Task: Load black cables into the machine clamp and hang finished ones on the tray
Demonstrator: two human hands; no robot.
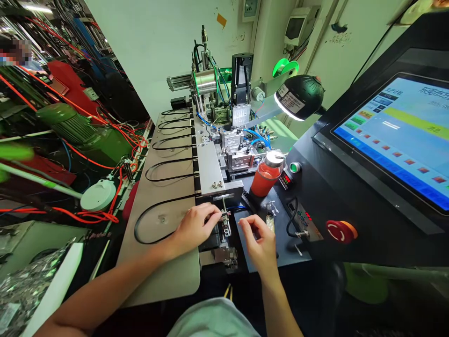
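Observation:
My left hand [199, 225] is closed, its fingertips pinched at a small metal fixture [226, 227] at the near end of the machine's rail. A looped black cable [136, 224] lies on the beige plate; one of its ends runs under this hand towards the pinched fingers. To the right of the fixture, my right hand [260, 241] is raised with thumb and forefinger pinched together. Whatever is between those fingertips is too small to make out. Several more cable loops [146, 173] lie along the plate, their ends at the metal rail [209, 168].
A red jar with a metal lid [264, 175] stands behind my right hand. Rightward are a red emergency stop button [341, 231], a touchscreen [400, 135] and a black lamp [301, 96]. Wire spools [206, 82] sit at the back. Orange hoses [101, 215] run on the left.

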